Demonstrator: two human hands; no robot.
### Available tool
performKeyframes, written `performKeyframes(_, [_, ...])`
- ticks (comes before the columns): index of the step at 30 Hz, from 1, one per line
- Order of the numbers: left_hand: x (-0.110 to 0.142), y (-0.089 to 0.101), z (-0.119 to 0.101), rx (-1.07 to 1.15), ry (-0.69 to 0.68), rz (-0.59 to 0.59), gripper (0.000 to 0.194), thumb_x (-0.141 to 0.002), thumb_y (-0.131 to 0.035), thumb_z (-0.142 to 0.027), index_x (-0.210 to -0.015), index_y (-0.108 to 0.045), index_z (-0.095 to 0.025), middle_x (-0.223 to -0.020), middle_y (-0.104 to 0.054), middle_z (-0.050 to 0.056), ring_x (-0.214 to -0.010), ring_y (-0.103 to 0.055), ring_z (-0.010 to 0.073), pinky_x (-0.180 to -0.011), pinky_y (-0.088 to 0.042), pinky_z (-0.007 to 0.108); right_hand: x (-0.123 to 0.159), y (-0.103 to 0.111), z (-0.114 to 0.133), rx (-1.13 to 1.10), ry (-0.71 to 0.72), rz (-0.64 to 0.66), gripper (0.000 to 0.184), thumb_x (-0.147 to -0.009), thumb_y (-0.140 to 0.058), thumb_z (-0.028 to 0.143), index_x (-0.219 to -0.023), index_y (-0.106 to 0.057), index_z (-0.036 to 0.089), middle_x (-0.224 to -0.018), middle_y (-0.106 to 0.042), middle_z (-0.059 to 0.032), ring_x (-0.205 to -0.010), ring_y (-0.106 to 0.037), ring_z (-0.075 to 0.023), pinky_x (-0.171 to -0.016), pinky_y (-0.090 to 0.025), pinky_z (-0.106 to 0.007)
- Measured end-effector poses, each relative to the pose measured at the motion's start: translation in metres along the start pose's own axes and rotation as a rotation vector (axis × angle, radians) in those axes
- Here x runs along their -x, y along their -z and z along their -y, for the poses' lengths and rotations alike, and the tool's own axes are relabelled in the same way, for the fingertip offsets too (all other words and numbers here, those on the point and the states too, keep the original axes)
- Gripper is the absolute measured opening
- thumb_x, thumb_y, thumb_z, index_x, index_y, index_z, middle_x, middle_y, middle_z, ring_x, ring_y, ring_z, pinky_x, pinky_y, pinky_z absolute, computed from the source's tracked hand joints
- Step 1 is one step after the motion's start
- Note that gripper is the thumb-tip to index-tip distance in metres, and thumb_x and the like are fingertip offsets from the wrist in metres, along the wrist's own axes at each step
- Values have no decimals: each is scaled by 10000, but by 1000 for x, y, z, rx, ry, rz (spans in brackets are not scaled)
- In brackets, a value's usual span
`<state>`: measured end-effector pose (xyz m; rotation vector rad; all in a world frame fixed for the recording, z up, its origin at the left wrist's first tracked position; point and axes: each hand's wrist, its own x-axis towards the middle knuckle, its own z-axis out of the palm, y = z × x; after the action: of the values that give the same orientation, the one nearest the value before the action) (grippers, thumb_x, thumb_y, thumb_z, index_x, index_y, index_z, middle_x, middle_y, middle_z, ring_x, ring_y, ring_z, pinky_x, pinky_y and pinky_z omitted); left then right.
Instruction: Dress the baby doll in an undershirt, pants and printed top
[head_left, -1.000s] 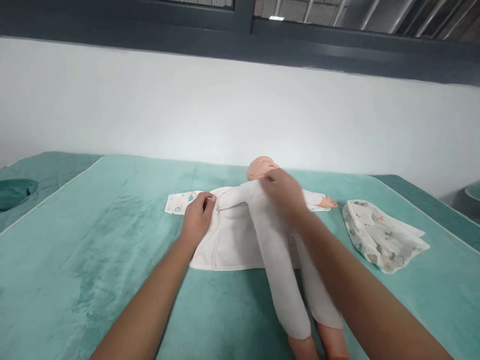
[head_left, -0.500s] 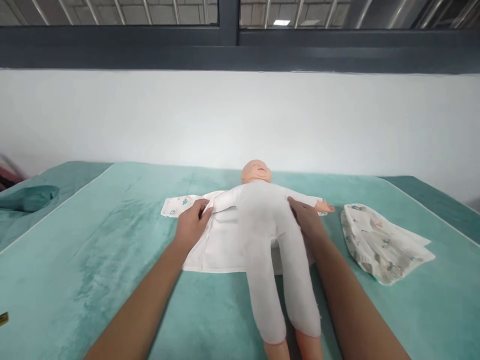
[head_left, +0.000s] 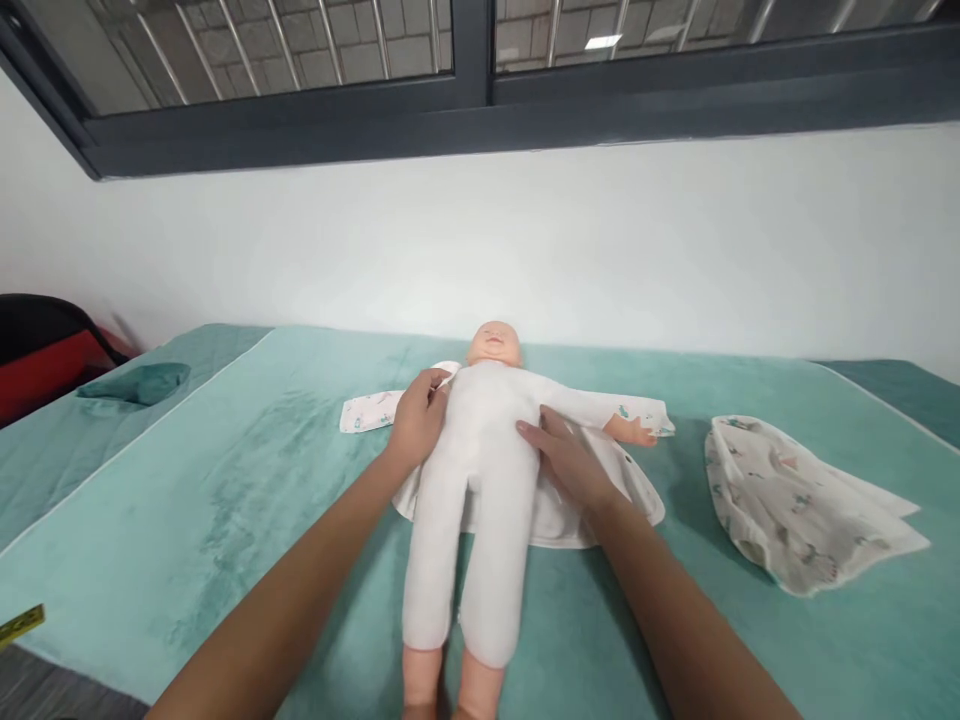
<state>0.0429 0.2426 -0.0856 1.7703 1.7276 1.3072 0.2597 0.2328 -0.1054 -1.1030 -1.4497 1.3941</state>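
A baby doll (head_left: pixel 496 400) in a white cloth body lies on its back, head toward the wall. Spread beneath it is a baby shirt (head_left: pixel 568 535), white inside with printed cuffs. One sleeve lies flat on the left; the doll's arm on the right runs along the other. My left hand (head_left: pixel 422 415) is closed on the shirt's white edge beside the doll's shoulder. At the doll's waist, my right hand (head_left: pixel 571 460) grips its side, thumb on the front; some fingertips are hidden.
A folded printed baby garment (head_left: pixel 806 510) lies to the right on the green bedspread (head_left: pixel 247 500). At the left are a small green cushion (head_left: pixel 135 384) and a red and black bag (head_left: pixel 45 355). A yellow strip (head_left: pixel 21 625) shows at the lower left. The wall (head_left: pixel 525 240) borders the back.
The doll's legs and torso have swung left, and it now lies straighter. My left hand has come in close to its shoulder. My right hand has shifted to its waist. The view has tilted.
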Motion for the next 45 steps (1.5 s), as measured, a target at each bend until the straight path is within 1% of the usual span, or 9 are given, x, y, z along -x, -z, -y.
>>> performKeyframes(9, [33,47,-81,324,65,511,250,-887,-494,-316,-1071,-629,-216,-996,-677,45,-711,-589,131,-602,-442,251,-12,2,-12,-233,-65,50,461,-772,-650,522,-1097,-516,224,-1063,-639,-31,-925,-621,-192,-741,-541,-286])
performKeyframes(12, [45,52,-82,308,76,413,243,-900,-503,-347,-1057,-626,-209,-948,-677,43,-750,-610,146,-611,-450,260,-14,2,-15,-260,-83,36,454,-768,-661,513,-1110,-535,241,-1105,-642,-31,-968,-625,-197,-794,-550,-303])
performKeyframes(15, [58,47,-68,68,104,243,209,-890,-533,-348,-1015,-629,-211,-939,-666,26,-805,-603,156,-703,-471,286,-12,3,-15,-274,-80,41,449,-781,-655,521,-1129,-549,259,-1172,-631,-33,-1062,-608,-206,-874,-542,-320])
performKeyframes(20, [101,31,-48,-254,-19,315,273,-839,-626,-398,-1039,-587,-217,-940,-632,34,-870,-577,211,-772,-480,362,-9,6,-9,-32,-44,-44,424,-811,-598,567,-1088,-587,246,-1225,-610,-45,-1171,-540,-231,-969,-482,-350])
performKeyframes(24, [132,25,-39,-314,-196,251,208,-866,-543,-191,-1072,-552,-212,-1085,-595,58,-1037,-536,229,-912,-464,404,-8,9,-6,104,-79,-85,428,-819,-562,599,-1004,-566,214,-1178,-608,-58,-1122,-523,-242,-928,-467,-356])
performKeyframes(27, [141,25,-29,-318,-162,129,334,-846,-506,-104,-1161,-518,-215,-1142,-548,67,-1089,-518,222,-944,-460,406,-8,10,-5,148,-80,-91,422,-824,-543,607,-965,-550,209,-1148,-605,-48,-1093,-516,-232,-900,-453,-330])
performKeyframes(30, [141,23,-22,-339,-89,69,207,-896,-527,-195,-1102,-537,-207,-1060,-560,62,-1010,-531,225,-886,-476,412,-8,10,-6,174,-73,-107,397,-825,-535,598,-920,-539,214,-1108,-603,-37,-1053,-515,-223,-869,-444,-312])
performKeyframes(39, [142,18,-24,-275,-362,111,114,-970,-445,-188,-902,-536,-189,-910,-612,50,-856,-533,186,-781,-465,345,-14,14,-15,164,-31,-112,390,-818,-553,585,-888,-556,202,-1002,-615,-36,-989,-523,-208,-849,-433,-298])
performKeyframes(45, [125,24,-39,-124,-458,285,176,-961,-465,-213,-806,-546,-196,-769,-614,16,-758,-528,162,-736,-435,323,-23,19,-26,231,79,-70,413,-855,-492,589,-932,-570,191,-978,-614,-17,-963,-535,-206,-905,-423,-332])
